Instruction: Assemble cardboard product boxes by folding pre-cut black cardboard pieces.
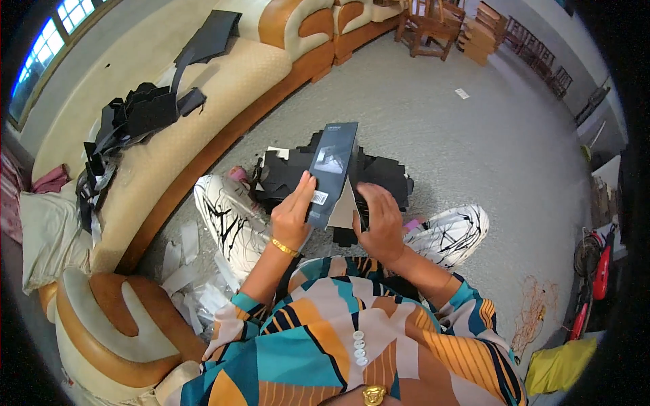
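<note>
A dark, flat-sided cardboard box (331,177) with a printed picture and a white barcode label stands tilted in front of my body. My left hand (292,208) grips its left side, with the fingers laid along the printed face. At its other side my right hand (380,220) is closed on the near right edge, thumb and fingers curled around it. Between the hands a pale inner surface of the box shows. Below it on the floor lies a pile of flattened black cardboard (382,177), partly hidden by the box.
To the left runs a long cream sofa (196,128) with a heap of black cardboard pieces (145,111) on it. White scraps (179,274) litter the floor by my left leg. Wooden chairs (428,30) stand far off; a yellow bag (560,365) lies at the near right.
</note>
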The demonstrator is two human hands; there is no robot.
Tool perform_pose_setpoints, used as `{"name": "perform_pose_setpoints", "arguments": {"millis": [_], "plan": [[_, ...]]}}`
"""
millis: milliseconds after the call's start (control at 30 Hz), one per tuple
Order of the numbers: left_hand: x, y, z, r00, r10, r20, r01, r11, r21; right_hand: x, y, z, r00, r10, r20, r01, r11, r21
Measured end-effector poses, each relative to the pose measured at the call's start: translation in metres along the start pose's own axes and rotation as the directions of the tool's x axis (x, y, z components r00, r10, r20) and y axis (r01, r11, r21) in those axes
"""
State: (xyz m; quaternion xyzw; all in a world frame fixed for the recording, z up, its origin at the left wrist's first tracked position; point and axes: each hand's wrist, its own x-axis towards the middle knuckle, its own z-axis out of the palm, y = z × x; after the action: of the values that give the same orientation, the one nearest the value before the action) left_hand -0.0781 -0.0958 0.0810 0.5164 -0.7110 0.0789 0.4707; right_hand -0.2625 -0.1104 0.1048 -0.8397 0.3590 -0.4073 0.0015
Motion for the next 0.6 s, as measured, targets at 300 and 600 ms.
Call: {"name": "perform_pose_setpoints", "arguments": {"millis": [300, 600], "plan": [[-0.014, -0.012, -0.006, 0.995, -0.078, -0.066, 0.080, 0.996, 0.038, -0.017, 0.007, 0.017, 0.963, 0.237, 0.132, -0.252, 0.960, 0.118], [-0.010, -0.018, -0.018, 0.991, -0.055, -0.122, 0.062, 0.997, 0.055, -0.015, -0.004, 0.005, 0.981, 0.107, 0.163, -0.113, 0.993, 0.029]]}}
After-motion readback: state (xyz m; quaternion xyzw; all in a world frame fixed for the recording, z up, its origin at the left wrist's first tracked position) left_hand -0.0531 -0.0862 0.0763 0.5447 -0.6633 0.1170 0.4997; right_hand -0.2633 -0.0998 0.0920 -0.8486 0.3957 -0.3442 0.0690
